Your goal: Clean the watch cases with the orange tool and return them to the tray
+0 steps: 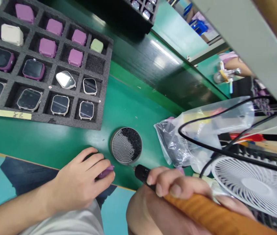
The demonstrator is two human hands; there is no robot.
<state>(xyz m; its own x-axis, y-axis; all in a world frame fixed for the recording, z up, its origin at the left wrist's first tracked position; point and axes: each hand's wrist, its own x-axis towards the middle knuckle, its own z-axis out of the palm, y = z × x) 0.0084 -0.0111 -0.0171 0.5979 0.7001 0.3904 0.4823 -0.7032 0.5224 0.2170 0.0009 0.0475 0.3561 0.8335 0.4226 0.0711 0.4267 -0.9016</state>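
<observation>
My left hand (84, 179) is closed around a small purple watch case (106, 172) at the near edge of the green table (128, 107). In my right hand (177, 187) is an electric screwdriver (202, 212) with an orange body and a black tip, gripped with the tip pointing left toward the purple case. Just beyond both hands sits a round screw dish (126, 145) with a dotted grid, part filled with dark screws.
A black foam tray (99, 94) at the far left holds several purple, white and green watch cases and screens. A clear plastic bag (189, 137), black cables and a white fan (256, 187) crowd the right. Another person's arm (234, 63) shows at the far right.
</observation>
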